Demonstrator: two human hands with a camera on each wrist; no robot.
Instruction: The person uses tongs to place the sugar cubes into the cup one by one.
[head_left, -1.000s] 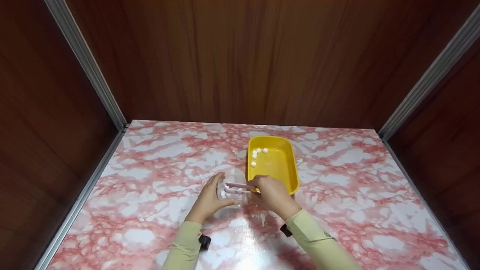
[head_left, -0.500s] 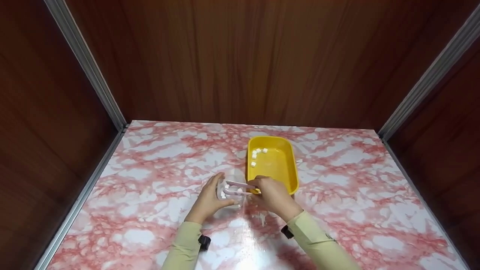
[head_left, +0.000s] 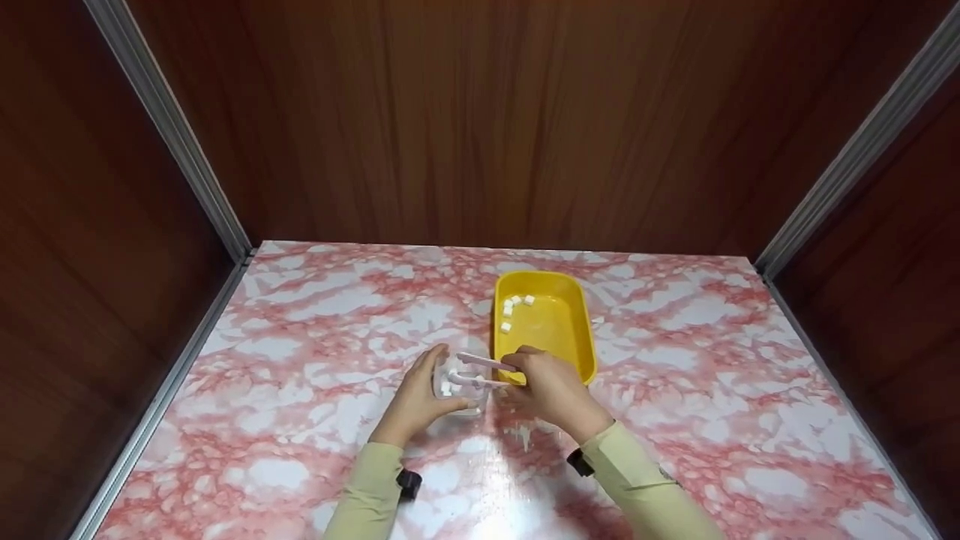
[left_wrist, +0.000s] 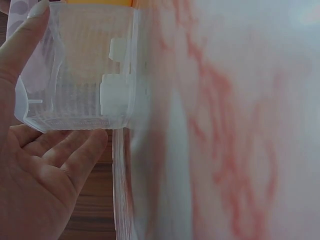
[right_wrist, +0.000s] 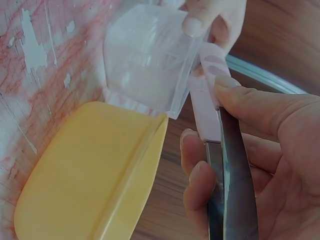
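My left hand (head_left: 411,403) grips a clear plastic box (left_wrist: 80,117), thumb up at its rim and fingers against its side. Inside the box lie white cubes (left_wrist: 115,95), partly hidden in the head view. My right hand (head_left: 553,390) holds tongs (right_wrist: 232,170) with metal handles and pink tips, thumb on one arm and fingers on the other. The two arms of the tongs stand apart, their tips reaching over the box's opening. Beside the box is a yellow basin (head_left: 555,330), its near end partly covered by my right hand.
Several white cubes (head_left: 508,310) lie along the left side of the basin. The table (head_left: 315,352) has a red and white marbled top. Dark wooden panels (head_left: 480,127) with grey metal corner posts (head_left: 176,135) enclose it at the back and sides.
The arms of the tongs have spread further apart, the upper one rising away from the lower. My right hand has shifted slightly; the left hand and the box have stayed in place.
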